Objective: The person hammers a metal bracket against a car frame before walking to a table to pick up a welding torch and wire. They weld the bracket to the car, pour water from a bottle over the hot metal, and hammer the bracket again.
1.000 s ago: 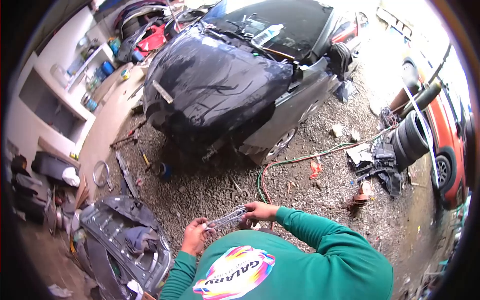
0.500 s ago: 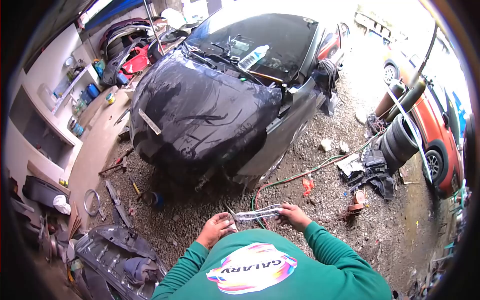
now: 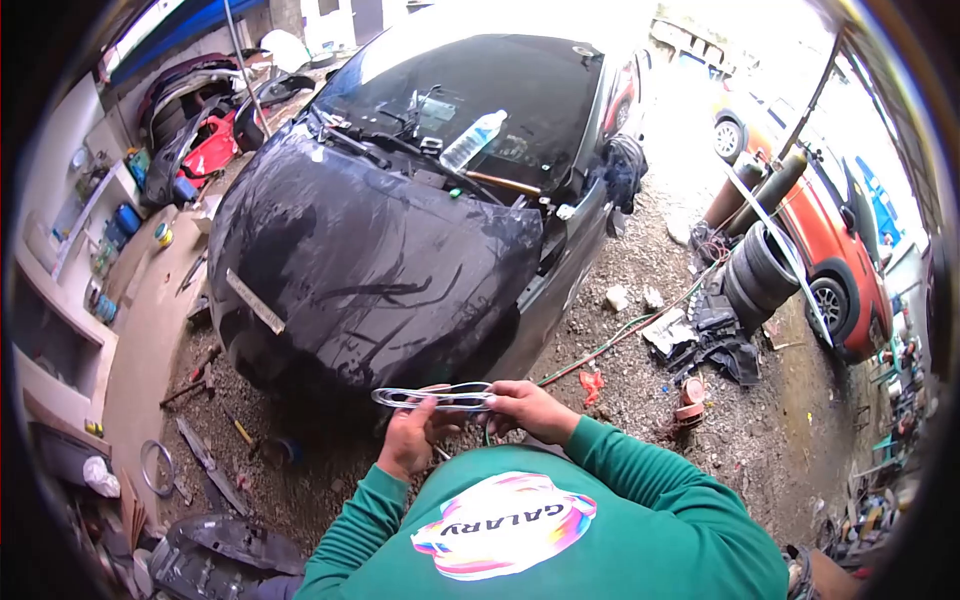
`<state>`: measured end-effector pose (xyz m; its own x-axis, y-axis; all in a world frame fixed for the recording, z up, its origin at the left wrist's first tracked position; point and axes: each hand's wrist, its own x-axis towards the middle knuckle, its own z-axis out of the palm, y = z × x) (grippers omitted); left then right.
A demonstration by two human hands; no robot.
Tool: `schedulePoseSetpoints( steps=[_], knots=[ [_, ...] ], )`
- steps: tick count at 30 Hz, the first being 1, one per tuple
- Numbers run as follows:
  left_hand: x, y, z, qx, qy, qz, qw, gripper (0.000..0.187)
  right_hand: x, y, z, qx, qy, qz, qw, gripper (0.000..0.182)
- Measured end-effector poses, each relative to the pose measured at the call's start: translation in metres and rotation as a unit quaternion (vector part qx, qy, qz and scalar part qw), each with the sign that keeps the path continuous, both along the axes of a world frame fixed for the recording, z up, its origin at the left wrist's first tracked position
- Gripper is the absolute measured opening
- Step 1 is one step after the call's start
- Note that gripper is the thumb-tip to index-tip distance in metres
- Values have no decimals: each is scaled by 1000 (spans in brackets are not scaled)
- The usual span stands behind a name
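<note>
A loosely coiled bundle of thin, pale wire (image 3: 390,397) is stretched sideways between my two hands in front of the car. My left hand (image 3: 408,440) is closed on its left part, with the thumb on top and the loop's end sticking out past the fingers. At the right end, my right hand (image 3: 537,411) pinches the strands between thumb and fingers. Some small pale thing shows just below my left hand, too little of it visible to name. Just beyond the hands is the dark, smudged hood (image 3: 380,250) of the car.
A ruler-like strip (image 3: 255,302) lies on the hood, and a plastic bottle (image 3: 473,140) rests by the windshield. Red and green hoses (image 3: 620,335) cross the gravel. Stacked tires (image 3: 762,272) stand near an orange car (image 3: 840,240). A hammer-like tool (image 3: 195,382) lies left.
Both hands have moved up and left with the wire bundle, and the right hand is nearer the left. The loop now extends past the left fingers. The camera view has shifted right.
</note>
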<state>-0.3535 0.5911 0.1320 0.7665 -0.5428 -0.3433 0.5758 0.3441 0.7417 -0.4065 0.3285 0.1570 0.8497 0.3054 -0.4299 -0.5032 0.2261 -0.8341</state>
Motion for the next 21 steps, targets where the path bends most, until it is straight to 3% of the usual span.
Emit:
schedulePoseSetpoints(
  steps=[4, 5, 6, 8, 12, 13, 14, 17, 21],
  knots=[
    [43, -6, 14, 47, -57, 115, 991, 33, 61, -52, -7, -39, -38, 61, 997, 29],
    [54, -1, 7, 69, -76, 147, 984, 32, 79, -76, -7, -189, -140, 86, 968, 33],
    [64, 5, -5, 80, -96, 187, 974, 31, 98, -101, -6, -331, -238, 114, 906, 37],
    [74, 18, -21, 131, -101, 256, 953, 29, 147, -156, -1, -405, -269, 116, 866, 54],
    [53, 19, -40, 228, -58, 439, 867, 33, 276, -263, 14, -509, -372, 124, 766, 70],
    [43, 3, -40, 227, -45, 492, 839, 34, 314, -287, 17, -561, -461, 120, 677, 73],
    [25, -11, -35, 237, -30, 538, 808, 35, 341, -294, 52, -599, -423, 147, 664, 75],
    [-27, -66, -37, 248, 29, 593, 766, 34, 451, -327, 62, -616, -507, 140, 587, 80],
    [-101, -133, -22, 302, 73, 616, 724, 27, 585, -327, 39, -689, -566, 131, 433, 84]
  ],
)
